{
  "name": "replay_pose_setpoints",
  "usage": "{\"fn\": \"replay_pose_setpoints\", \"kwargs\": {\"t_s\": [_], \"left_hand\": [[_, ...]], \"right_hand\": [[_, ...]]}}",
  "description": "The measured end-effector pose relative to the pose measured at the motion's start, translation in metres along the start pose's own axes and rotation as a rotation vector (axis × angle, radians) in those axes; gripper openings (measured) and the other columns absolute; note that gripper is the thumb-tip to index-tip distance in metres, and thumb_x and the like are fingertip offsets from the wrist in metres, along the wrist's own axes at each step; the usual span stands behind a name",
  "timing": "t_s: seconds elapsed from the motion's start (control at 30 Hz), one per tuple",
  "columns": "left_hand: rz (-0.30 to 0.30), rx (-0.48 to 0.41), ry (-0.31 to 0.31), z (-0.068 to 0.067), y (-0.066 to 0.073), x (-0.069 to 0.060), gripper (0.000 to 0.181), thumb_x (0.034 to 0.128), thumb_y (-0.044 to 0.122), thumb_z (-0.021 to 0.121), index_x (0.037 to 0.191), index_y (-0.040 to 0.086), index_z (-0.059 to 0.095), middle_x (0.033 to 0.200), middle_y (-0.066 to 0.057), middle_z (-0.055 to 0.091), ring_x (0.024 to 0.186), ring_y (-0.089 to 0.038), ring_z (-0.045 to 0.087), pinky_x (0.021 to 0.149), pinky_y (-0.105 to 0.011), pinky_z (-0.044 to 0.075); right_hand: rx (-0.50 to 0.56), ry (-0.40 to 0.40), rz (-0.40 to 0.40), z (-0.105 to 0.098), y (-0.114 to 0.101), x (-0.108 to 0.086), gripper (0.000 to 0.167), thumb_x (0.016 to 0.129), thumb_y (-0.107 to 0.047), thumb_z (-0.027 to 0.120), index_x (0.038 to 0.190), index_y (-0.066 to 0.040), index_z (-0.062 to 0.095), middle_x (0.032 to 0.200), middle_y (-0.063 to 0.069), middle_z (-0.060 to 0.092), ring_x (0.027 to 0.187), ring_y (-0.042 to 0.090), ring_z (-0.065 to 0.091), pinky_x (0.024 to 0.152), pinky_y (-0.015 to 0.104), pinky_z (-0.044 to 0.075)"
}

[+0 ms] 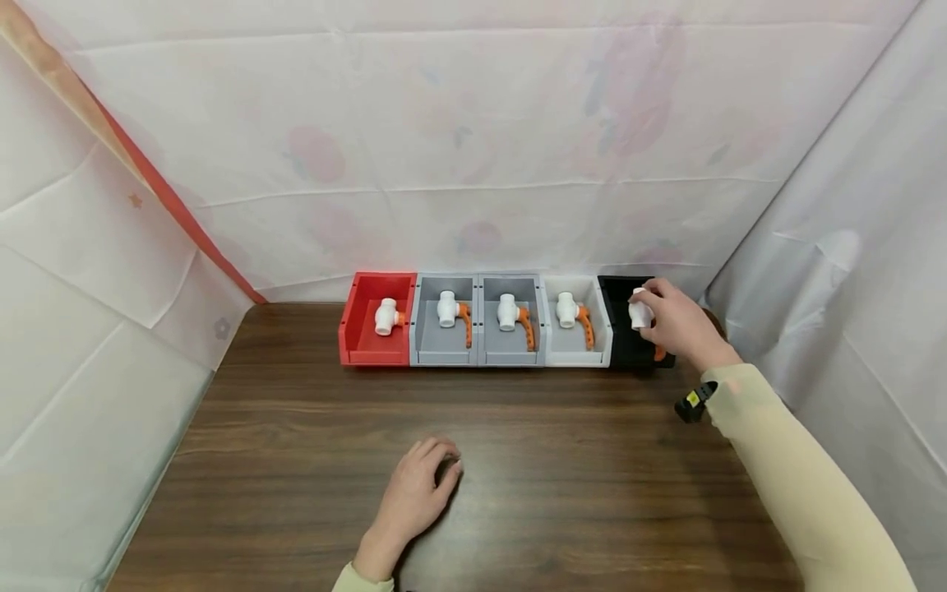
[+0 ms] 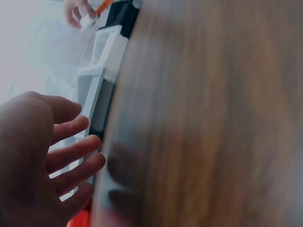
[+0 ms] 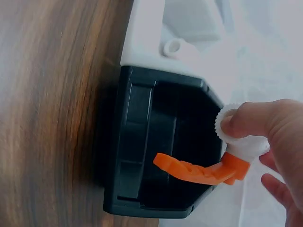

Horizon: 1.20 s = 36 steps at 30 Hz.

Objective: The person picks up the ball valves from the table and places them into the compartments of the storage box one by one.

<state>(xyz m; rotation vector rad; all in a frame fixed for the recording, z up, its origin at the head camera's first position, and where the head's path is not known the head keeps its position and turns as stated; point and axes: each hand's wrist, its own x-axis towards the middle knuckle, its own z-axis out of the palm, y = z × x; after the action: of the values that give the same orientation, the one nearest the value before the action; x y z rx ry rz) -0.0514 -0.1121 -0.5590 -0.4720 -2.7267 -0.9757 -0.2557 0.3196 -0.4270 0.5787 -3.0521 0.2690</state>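
Note:
My right hand (image 1: 681, 325) pinches a white plastic ball valve (image 1: 639, 312) by its body, over the black bin (image 3: 165, 142) at the right end of a row. In the right wrist view the valve's orange handle (image 3: 199, 172) points across the bin's opening. The thumb lies on the valve's ridged end. My left hand (image 1: 416, 489) is at the wooden table's near middle, its fingers loosely bent and holding nothing. The left wrist view shows those fingers (image 2: 75, 153) spread apart.
Left of the black bin stand a white bin (image 1: 577, 359), two grey bins (image 1: 510, 359) (image 1: 444, 359) and a red bin (image 1: 373, 358), side by side. Each holds one white valve with an orange handle. Pale curtains (image 1: 473, 148) hang behind and beside the wooden table (image 1: 562, 460).

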Motion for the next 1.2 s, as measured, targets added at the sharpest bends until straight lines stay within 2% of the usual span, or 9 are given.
{"fn": "replay_pose_setpoints", "kwargs": {"t_s": [0.1, 0.23, 0.5, 0.8, 0.97, 1.1, 1.2], "left_hand": [[-0.004, -0.012, -0.013, 0.003, 0.002, -0.001, 0.01, 0.0904, 0.02, 0.074, 0.099, 0.02, 0.07, 0.108, 0.008, 0.064, 0.099, -0.012, 0.059, 0.085, -0.04, 0.05], [-0.005, -0.014, 0.007, 0.004, 0.0, -0.003, 0.01, 0.09, 0.019, 0.074, 0.099, 0.019, 0.07, 0.108, 0.007, 0.065, 0.099, -0.012, 0.06, 0.085, -0.04, 0.051], [-0.021, 0.0, 0.024, 0.001, -0.006, -0.007, 0.009, 0.0904, 0.018, 0.074, 0.098, 0.019, 0.07, 0.109, 0.006, 0.066, 0.098, -0.012, 0.06, 0.084, -0.038, 0.051], [-0.039, -0.05, 0.018, -0.004, -0.006, -0.005, 0.007, 0.0934, 0.02, 0.071, 0.1, 0.021, 0.071, 0.107, 0.011, 0.065, 0.102, -0.008, 0.059, 0.086, -0.037, 0.051], [-0.007, -0.059, 0.05, -0.005, -0.007, -0.007, 0.006, 0.0933, 0.017, 0.07, 0.099, 0.02, 0.07, 0.108, 0.008, 0.066, 0.103, -0.01, 0.06, 0.085, -0.037, 0.052], [0.025, -0.051, 0.078, -0.006, -0.009, -0.009, 0.006, 0.0918, 0.015, 0.072, 0.096, 0.019, 0.07, 0.106, 0.007, 0.066, 0.102, -0.01, 0.061, 0.084, -0.037, 0.052], [0.025, -0.042, 0.085, -0.007, -0.009, -0.01, 0.006, 0.0917, 0.015, 0.072, 0.096, 0.019, 0.07, 0.105, 0.01, 0.065, 0.101, -0.01, 0.061, 0.084, -0.037, 0.052]], "right_hand": [[0.01, 0.004, -0.007, 0.005, 0.008, 0.01, 0.048, 0.082, -0.006, 0.078, 0.127, -0.004, 0.061, 0.136, 0.024, 0.041, 0.103, 0.038, 0.054, 0.084, 0.053, 0.048], [0.021, 0.008, -0.02, 0.016, 0.02, 0.02, 0.047, 0.082, -0.003, 0.077, 0.126, -0.004, 0.062, 0.137, 0.025, 0.041, 0.11, 0.04, 0.051, 0.088, 0.055, 0.046], [0.005, -0.053, -0.078, 0.043, 0.033, 0.035, 0.044, 0.082, 0.0, 0.076, 0.125, -0.002, 0.063, 0.131, 0.023, 0.046, 0.11, 0.041, 0.052, 0.087, 0.055, 0.047], [-0.042, -0.107, -0.023, 0.06, 0.041, 0.043, 0.051, 0.082, 0.007, 0.067, 0.132, 0.003, 0.057, 0.136, 0.028, 0.043, 0.12, 0.047, 0.047, 0.091, 0.059, 0.045], [-0.098, -0.092, -0.008, 0.069, 0.036, 0.04, 0.049, 0.086, 0.011, 0.059, 0.135, 0.006, 0.055, 0.139, 0.033, 0.043, 0.125, 0.052, 0.042, 0.097, 0.062, 0.04], [-0.111, -0.031, 0.025, 0.076, 0.033, 0.041, 0.045, 0.089, 0.01, 0.057, 0.134, 0.006, 0.056, 0.135, 0.033, 0.047, 0.119, 0.052, 0.046, 0.092, 0.062, 0.043], [-0.116, -0.001, 0.05, 0.081, 0.031, 0.044, 0.042, 0.092, 0.009, 0.054, 0.134, 0.004, 0.056, 0.131, 0.032, 0.048, 0.116, 0.051, 0.047, 0.088, 0.062, 0.044]]}}
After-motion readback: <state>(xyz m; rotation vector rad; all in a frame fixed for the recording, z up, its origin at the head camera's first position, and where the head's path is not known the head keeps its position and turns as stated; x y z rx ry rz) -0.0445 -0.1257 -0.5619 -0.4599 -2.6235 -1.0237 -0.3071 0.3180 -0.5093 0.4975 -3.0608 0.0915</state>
